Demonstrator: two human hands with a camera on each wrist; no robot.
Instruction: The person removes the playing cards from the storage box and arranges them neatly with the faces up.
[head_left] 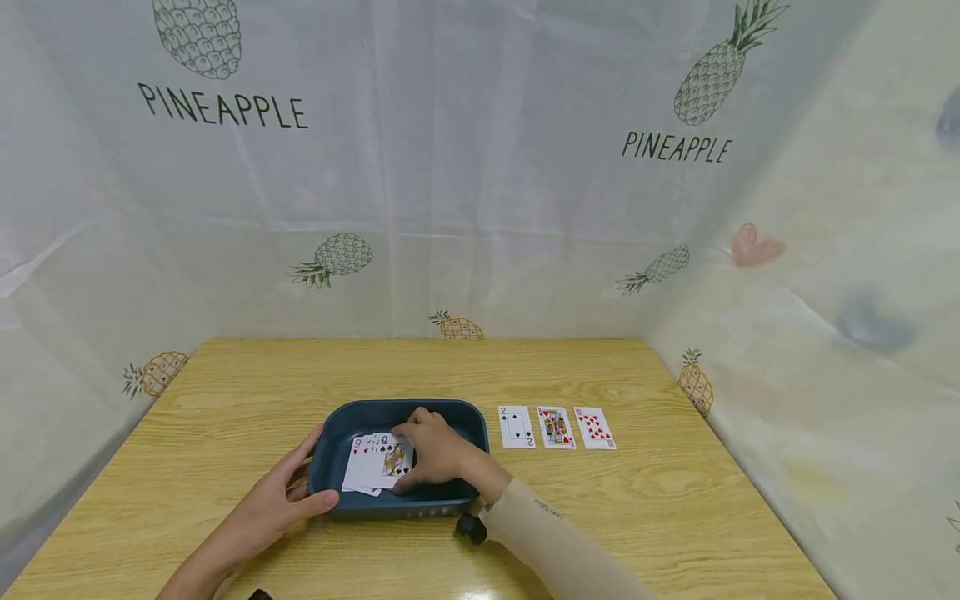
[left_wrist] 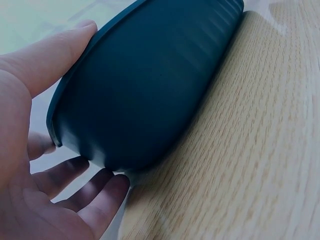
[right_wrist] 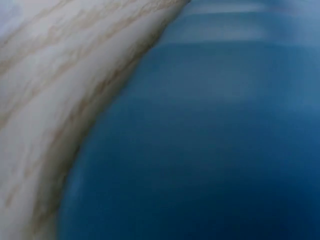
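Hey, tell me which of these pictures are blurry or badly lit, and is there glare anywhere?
Head view: bright, the three cards beside the tray legible, a small glare patch on the table at the bottom edge; left wrist view: dim, left hand fairly clear, tray side very dark; right wrist view: heavily blurred, table grain smeared.

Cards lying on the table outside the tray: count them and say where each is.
3, in a row to the right of the tray: a black 2 nearest it, a red face card in the middle, a heart card farthest.
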